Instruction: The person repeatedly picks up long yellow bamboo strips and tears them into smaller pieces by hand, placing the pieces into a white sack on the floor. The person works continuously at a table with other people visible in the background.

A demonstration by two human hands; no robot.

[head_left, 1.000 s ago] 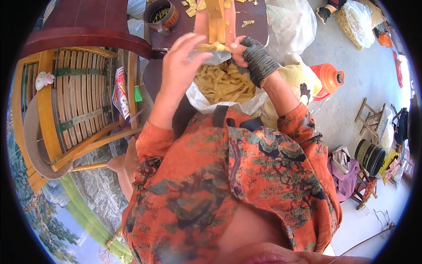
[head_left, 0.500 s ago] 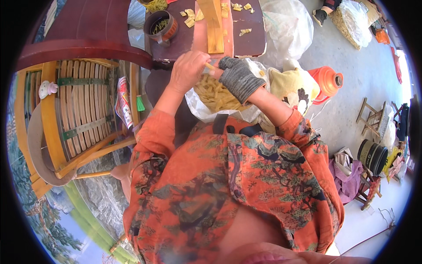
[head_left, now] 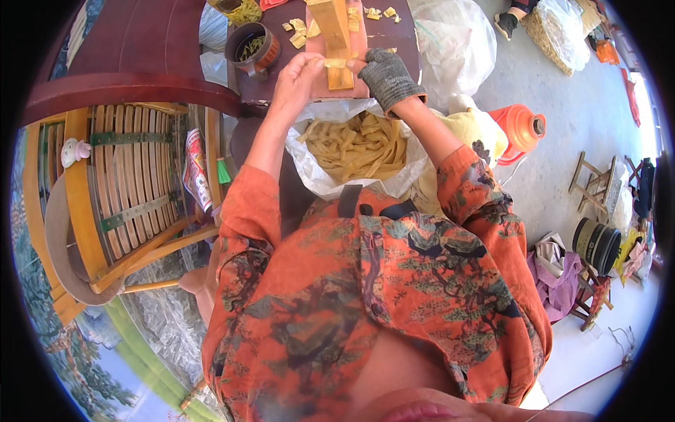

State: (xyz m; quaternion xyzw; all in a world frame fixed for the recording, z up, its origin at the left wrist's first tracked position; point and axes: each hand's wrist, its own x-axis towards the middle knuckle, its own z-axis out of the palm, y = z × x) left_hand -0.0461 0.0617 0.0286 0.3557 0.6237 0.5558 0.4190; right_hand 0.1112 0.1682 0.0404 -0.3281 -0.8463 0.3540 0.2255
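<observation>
A short pale yellow strip (head_left: pixel 337 63) is stretched between my two hands, level across the lower part of an upright wooden piece (head_left: pixel 328 28). My left hand (head_left: pixel 297 83) is bare and pinches the strip's left end. My right hand (head_left: pixel 391 79), in a grey fingerless glove, pinches the other end. The wooden piece stands on a pink board (head_left: pixel 358 88) at the table's near side. Just below my hands, a white plastic bag (head_left: pixel 309 165) holds a heap of long tan strips (head_left: pixel 358 146).
On the dark red table (head_left: pixel 394 53) lie several small folded yellow pieces (head_left: pixel 298 34). A mug (head_left: pixel 254 49) with green leaves stands at left. A slatted wooden chair (head_left: pixel 133 169) is on my left. To the right are an orange thermos (head_left: pixel 517 133) and a clear plastic bag (head_left: pixel 457 53).
Both hands have moved up from over the bag to the wooden piece and spread apart, drawing the strip out between them. The bag's heap now shows more fully.
</observation>
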